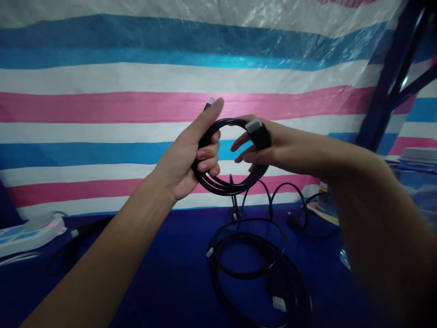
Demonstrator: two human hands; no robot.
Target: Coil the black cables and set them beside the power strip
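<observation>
Black cable [225, 190] coiled, left fingers [207, 153] clenched round it, right fingers [241, 140] by plug [260, 136], grip unclear; wavy cable [271, 211] near tabletop's [164, 269] back edge uncoiled.

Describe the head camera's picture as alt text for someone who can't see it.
The left hand grips a coiled black cable, with the right hand at the coil's opposite side. Below, more black cables lie on a blue surface before a striped sheet.

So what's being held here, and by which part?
A coiled black cable: the left hand clasps one side of the loop; the right hand is opposite, by a plug, its grip unclear.
</observation>
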